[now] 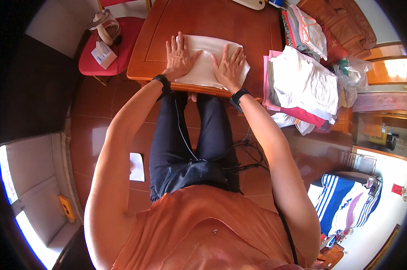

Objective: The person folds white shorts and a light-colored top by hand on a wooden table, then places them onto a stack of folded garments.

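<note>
Both hands flat, fingers spread, pressing a folded white cloth [209, 63] at the near edge of the wooden table [239, 27]. Left hand [180, 56] on its 9 o'clock side, right hand [229, 67] toward 3 o'clock; neither grips anything. Stack of folded clothes [304, 83] at 3 o'clock of the cloth. Glass jar [105, 26], contents unclear, on red chair [122, 45] at 9 o'clock.

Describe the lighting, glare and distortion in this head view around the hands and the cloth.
Head view: even daylight falls on the left hand and right hand, both flat on the white cloth, all sharp; the wooden table edges bow from fisheye; the window at lower left is blown out; the corners go black.
</note>
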### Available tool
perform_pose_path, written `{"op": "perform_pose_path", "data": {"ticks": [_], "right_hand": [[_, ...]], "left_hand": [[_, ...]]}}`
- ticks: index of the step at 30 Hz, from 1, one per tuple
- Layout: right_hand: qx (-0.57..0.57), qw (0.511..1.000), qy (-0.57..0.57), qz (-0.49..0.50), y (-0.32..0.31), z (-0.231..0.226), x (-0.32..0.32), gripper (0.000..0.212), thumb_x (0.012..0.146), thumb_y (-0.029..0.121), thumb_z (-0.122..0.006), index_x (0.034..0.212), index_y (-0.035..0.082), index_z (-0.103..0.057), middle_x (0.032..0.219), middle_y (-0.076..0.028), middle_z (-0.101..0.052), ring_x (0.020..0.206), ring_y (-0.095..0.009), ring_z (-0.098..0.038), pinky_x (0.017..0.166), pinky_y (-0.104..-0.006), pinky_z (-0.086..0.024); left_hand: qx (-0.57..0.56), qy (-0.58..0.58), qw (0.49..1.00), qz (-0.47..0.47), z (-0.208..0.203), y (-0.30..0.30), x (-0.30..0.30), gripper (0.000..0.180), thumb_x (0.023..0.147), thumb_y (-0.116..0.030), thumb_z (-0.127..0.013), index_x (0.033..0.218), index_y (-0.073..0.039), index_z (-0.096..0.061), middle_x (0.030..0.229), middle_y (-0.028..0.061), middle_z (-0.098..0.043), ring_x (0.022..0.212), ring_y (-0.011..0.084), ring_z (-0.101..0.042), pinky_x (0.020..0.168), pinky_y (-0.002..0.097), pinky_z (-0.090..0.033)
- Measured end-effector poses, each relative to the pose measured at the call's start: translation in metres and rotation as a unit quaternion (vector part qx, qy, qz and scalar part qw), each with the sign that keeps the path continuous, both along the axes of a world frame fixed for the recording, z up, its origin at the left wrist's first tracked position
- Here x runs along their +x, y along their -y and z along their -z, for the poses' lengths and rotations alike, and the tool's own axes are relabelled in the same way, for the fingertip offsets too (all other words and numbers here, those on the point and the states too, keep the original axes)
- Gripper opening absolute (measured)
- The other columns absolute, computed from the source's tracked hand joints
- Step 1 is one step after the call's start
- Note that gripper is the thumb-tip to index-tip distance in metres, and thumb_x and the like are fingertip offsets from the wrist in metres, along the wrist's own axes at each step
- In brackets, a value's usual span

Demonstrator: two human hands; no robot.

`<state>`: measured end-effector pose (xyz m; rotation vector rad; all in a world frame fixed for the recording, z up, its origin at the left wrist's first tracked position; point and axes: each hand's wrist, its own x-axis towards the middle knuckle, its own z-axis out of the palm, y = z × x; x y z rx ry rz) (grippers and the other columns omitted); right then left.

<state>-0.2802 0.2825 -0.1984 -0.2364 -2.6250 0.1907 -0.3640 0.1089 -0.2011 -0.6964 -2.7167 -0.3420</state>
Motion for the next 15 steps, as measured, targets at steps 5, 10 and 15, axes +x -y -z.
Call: {"op": "perform_pose_path", "data": {"ticks": [5,10,15], "right_hand": [[-0.001,1.0,-0.012,0.009,0.0,-0.009,0.006,0.07,0.091,0.051,-0.045,0.146,0.01,-0.029,0.147,-0.037,-0.013,0.14,-0.047,-0.01,0.11,-0.062,-0.008],[0.01,0.989,0.001,-0.147,0.0,-0.01,0.005,0.059,0.093,0.044,-0.046,0.145,0.019,-0.034,0.153,-0.013,-0.023,0.143,-0.03,-0.016,0.112,-0.0595,-0.007],[0.032,0.99,0.022,-0.135,-0.002,-0.003,0.003,0.051,0.095,0.043,-0.045,0.142,0.023,-0.04,0.146,-0.023,-0.032,0.138,-0.035,-0.027,0.109,-0.0593,-0.017]], "left_hand": [[0.015,-0.063,0.997,0.029,-0.007,0.004,0.002,0.075,0.094,-0.053,-0.04,0.143,0.002,-0.028,0.152,0.0216,-0.02,0.143,0.0346,-0.012,0.113,0.0538,-0.009],[-0.016,-0.123,0.981,0.151,-0.011,0.009,-0.001,0.064,0.097,-0.045,-0.037,0.145,-0.003,-0.028,0.152,0.013,-0.026,0.143,0.0248,-0.017,0.117,0.0443,-0.01],[-0.002,-0.087,0.979,0.184,-0.005,0.008,-0.007,0.067,0.095,-0.049,-0.04,0.142,-0.002,-0.032,0.148,0.0194,-0.031,0.139,0.0319,-0.024,0.116,0.0451,-0.014]]}}
